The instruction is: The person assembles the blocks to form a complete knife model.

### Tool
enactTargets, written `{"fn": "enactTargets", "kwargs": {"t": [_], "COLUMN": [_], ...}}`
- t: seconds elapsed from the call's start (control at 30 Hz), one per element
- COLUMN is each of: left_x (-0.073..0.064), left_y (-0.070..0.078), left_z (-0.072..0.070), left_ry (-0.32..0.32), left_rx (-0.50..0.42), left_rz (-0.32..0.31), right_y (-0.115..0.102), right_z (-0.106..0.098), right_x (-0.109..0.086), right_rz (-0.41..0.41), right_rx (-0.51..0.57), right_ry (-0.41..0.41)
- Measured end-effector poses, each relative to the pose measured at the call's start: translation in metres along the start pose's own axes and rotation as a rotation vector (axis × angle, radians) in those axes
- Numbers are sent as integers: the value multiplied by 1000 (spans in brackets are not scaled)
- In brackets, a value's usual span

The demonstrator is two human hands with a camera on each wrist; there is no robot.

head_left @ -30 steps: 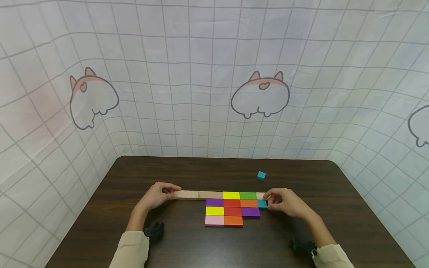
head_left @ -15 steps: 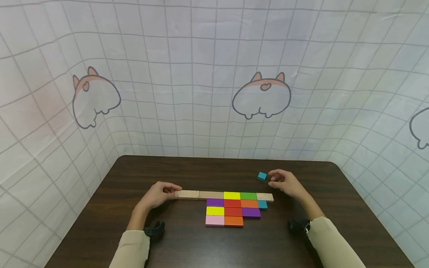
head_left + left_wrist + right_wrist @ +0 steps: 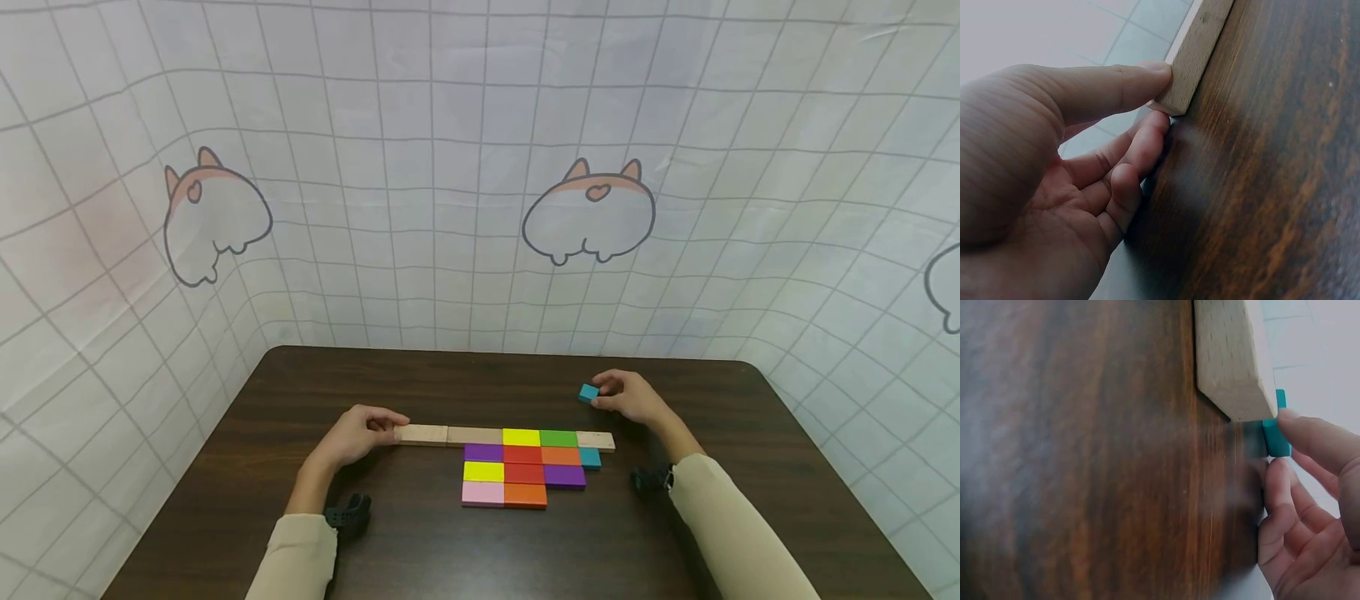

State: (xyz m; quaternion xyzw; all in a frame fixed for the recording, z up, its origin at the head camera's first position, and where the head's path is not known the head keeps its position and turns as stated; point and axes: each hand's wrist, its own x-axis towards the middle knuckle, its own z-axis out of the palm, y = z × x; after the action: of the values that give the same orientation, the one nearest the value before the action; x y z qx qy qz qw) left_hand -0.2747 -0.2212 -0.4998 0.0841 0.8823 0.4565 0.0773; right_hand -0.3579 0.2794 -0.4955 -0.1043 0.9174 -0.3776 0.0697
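My left hand (image 3: 358, 437) pinches the left end of a plain wooden block (image 3: 423, 434) that lies flat at the left end of a long row. In the left wrist view, the thumb sits on the end of this wooden block (image 3: 1194, 65), with fingertips at its far edge. Behind the row, my right hand (image 3: 632, 397) has thumb and fingers about a small teal block (image 3: 588, 392). The right wrist view shows the thumb touching the teal block (image 3: 1277, 439), which is partly hidden by a nearer wooden block (image 3: 1235, 362).
Coloured blocks lie flat in joined rows: a yellow block (image 3: 521, 437), a green block (image 3: 558, 438), a pink block (image 3: 483, 493) and several others. Another teal block (image 3: 590, 457) ends the second row. A patterned cloth (image 3: 450, 208) stands around the dark table (image 3: 420, 554).
The right hand has left the wooden block at the row's right end, moved back, and taken hold of the loose teal block. The left hand has stayed at its block.
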Motion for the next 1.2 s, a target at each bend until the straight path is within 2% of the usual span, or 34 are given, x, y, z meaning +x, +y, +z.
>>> {"fn": "enactTargets", "kwargs": {"t": [0.27, 0.4, 0.57, 0.77, 0.9, 1.2], "left_x": [1, 2, 2, 2, 2, 2], "left_y": [2, 0, -1, -2, -2, -3], "left_z": [0, 0, 0, 1, 1, 2], "left_ry": [-2, -3, -1, 7, 11, 15], "left_rx": [7, 16, 19, 18, 16, 17], "left_rz": [6, 6, -3, -10, -9, -13], "right_y": [2, 2, 1, 0, 1, -6], "right_z": [0, 0, -2, -4, -7, -13], "right_x": [2, -1, -6, -15, -21, -44], "right_rz": [14, -9, -20, -49, -59, -113], "right_rx": [-45, -70, -47, 6, 26, -3], "right_ry": [1, -7, -15, -26, 2, 38]}}
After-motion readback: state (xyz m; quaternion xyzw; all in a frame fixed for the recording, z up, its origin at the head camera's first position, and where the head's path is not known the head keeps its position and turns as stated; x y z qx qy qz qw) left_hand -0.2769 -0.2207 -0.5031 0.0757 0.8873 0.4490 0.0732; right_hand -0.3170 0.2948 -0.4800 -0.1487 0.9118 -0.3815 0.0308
